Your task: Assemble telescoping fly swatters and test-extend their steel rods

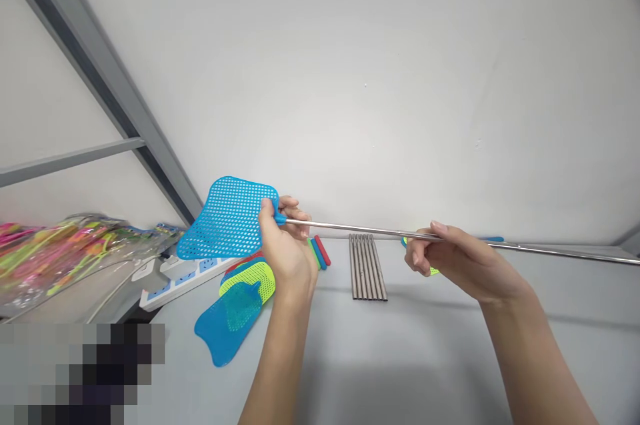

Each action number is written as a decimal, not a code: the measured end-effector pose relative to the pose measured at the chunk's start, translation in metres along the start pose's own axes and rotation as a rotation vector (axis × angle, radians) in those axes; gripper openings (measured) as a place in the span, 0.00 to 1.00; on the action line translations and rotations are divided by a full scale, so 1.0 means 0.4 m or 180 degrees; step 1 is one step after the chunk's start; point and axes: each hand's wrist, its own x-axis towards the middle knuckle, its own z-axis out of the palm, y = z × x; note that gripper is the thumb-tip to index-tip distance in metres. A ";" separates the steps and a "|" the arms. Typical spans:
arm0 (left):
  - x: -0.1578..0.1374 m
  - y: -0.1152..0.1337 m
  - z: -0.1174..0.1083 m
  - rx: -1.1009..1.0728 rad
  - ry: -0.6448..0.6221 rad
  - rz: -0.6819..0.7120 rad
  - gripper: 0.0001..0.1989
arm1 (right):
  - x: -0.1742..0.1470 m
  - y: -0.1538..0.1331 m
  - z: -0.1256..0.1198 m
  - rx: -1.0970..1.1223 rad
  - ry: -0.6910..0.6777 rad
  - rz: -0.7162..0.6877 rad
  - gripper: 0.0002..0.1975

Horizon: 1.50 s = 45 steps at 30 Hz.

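Observation:
My left hand (pixel 287 241) grips a blue fly swatter (pixel 235 215) at the neck of its perforated head, thumb on top. A thin telescopic metal rod runs from the neck to the right, extended past the frame's edge. My right hand (pixel 450 255) pinches that rod about midway, fingers closed round it. Below my left hand lie loose swatter heads, a blue one (pixel 227 328) partly over a yellow-green one (pixel 260 273). Between the hands, a row of several metal rods (pixel 367 268) rests on the table. Red, blue and green handles (pixel 320 253) are partly hidden behind my left wrist.
A white power strip (pixel 175 285) with plugs lies along the table's left side. Further left are plastic bags (pixel 85 245) of colourful items. A grey metal frame (pixel 115 85) stands against the white wall (pixel 375 78). Another yellow-green piece (pixel 434 271) shows partly behind my right hand.

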 end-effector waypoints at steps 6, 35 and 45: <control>0.006 0.021 0.000 0.0518 -0.0651 0.0045 0.14 | 0.002 0.007 -0.003 0.0122 -0.0018 -0.0051 0.23; -0.044 -0.090 -0.005 -0.0018 -0.0582 0.0658 0.22 | -0.025 -0.002 -0.025 -0.0225 0.0063 0.0209 0.25; -0.056 -0.085 0.002 0.0096 -0.0548 0.0614 0.22 | -0.020 -0.001 -0.020 -0.0143 0.0107 0.0249 0.25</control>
